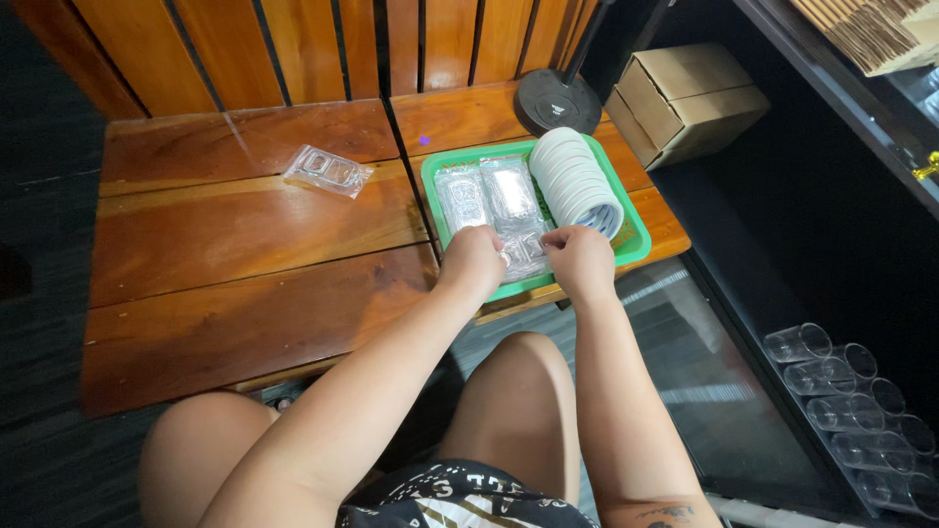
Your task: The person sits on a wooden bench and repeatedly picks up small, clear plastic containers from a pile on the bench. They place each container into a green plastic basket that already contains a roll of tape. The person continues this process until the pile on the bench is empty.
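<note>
The setting is appearing to be a drink shop or café back area. Indicators: a dark shelf unit is holding rows of clear plastic cups (841, 386), a stack of white lids (575, 182) is lying in a green tray (634, 246), and a cardboard box (685, 100) is sitting beside the wooden tabletop (225, 244).

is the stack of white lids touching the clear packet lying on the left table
Apart. The head view shows the stack of white lids inside the green tray, while the clear packet lies on the other table, bare wood between.
</note>
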